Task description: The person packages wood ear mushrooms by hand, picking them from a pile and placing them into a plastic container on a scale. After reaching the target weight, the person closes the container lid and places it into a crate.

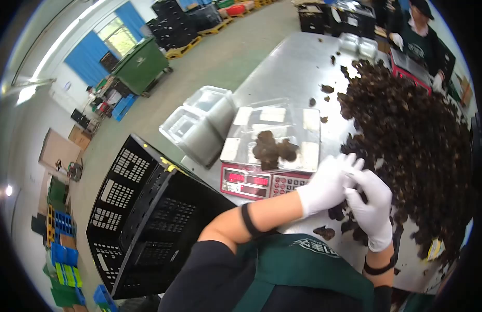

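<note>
A small dark mushroom piece [339,210] sits between the two gloved hands, near the front edge of the steel worktop [293,73]; it is too hidden by the fingers to tell which way its long axis runs. The left hand [329,183] curls around it from the scale side, fingers bent and half closed, and the right hand [373,205] meets it fingertip to fingertip, also partly closed; I cannot tell which of the two actually grips the piece. More loose dark pieces [324,232] lie on the worktop just below the hands. A large heap of mushrooms [412,135] spreads along the right side of the worktop. Just beside the left hand stands a red scale [256,182] carrying a clear tray [275,122] with a few mushrooms in it. Stacked empty clear containers [202,125] sit at the worktop's left edge, above a black crate [147,218]. Another person [420,36] works at the far end.
</note>
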Demonstrator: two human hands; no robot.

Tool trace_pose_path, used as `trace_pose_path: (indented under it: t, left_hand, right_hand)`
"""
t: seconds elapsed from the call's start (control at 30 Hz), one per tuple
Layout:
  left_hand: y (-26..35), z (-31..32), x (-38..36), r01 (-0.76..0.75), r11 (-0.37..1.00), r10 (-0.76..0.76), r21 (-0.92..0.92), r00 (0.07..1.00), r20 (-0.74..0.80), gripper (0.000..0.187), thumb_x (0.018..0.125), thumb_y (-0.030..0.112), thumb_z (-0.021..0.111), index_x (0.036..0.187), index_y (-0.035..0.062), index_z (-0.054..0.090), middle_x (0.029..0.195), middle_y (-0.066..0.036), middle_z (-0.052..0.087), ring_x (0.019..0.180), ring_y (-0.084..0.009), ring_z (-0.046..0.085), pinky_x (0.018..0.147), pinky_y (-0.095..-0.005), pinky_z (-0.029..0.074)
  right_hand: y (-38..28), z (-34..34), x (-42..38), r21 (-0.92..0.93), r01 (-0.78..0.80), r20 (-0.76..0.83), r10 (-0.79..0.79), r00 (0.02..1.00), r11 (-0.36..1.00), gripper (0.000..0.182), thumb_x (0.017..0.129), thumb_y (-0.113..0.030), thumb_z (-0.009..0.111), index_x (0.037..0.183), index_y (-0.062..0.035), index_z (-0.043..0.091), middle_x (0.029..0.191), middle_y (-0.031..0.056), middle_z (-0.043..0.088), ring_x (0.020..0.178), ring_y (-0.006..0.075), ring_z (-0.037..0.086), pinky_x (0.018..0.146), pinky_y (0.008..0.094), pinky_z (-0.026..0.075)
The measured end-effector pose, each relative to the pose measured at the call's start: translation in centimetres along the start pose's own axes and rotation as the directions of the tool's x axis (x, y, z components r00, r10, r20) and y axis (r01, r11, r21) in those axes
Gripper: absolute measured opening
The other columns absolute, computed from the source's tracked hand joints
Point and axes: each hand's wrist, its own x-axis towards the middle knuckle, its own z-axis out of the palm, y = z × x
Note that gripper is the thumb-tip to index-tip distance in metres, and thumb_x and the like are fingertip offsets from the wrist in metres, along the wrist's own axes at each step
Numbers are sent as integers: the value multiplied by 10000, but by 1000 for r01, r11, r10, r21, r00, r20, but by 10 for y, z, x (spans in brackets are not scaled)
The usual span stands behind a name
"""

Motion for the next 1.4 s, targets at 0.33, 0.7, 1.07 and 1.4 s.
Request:
trace_pose_path:
  t: [0.33,0.7,1.07,1.4]
  left_hand:
    - [-213,-72,-29,210,919,-82,334,930,-359,245,849,119,617,1082,45,631,969,-116,628,903,-294,616,768,-414,494]
    - [-245,-104,-82,398,908,-284,128,813,-508,309,839,103,603,1134,22,646,1127,-190,647,1039,-386,603,910,-474,479]
    - [-40,-19,-41,-95,961,47,-259,982,-185,329,808,63,676,1136,43,642,1144,-162,644,1081,-362,603,955,-431,466]
    - [30,136,4,-114,978,140,-175,980,139,670,868,298,679,1439,37,447,1488,-264,392,1391,-506,300,1134,-603,262]
  right_hand:
    - [-6,3,-16,-9,-314,-70,313,947,949,375,859,73,572,1206,-16,683,802,38,612,709,95,552,710,233,456]
    - [4,-30,-38,-48,-369,-140,360,922,928,257,874,-83,680,1125,-64,730,952,98,727,712,146,651,691,269,525]
    - [74,-45,-123,-119,-690,-157,672,724,714,307,848,-171,664,1147,-120,705,819,39,660,792,209,650,748,343,533]
    - [169,-145,-197,-230,-871,-593,648,479,433,349,839,5,510,1107,-94,712,1107,111,688,1055,304,651,910,394,512]
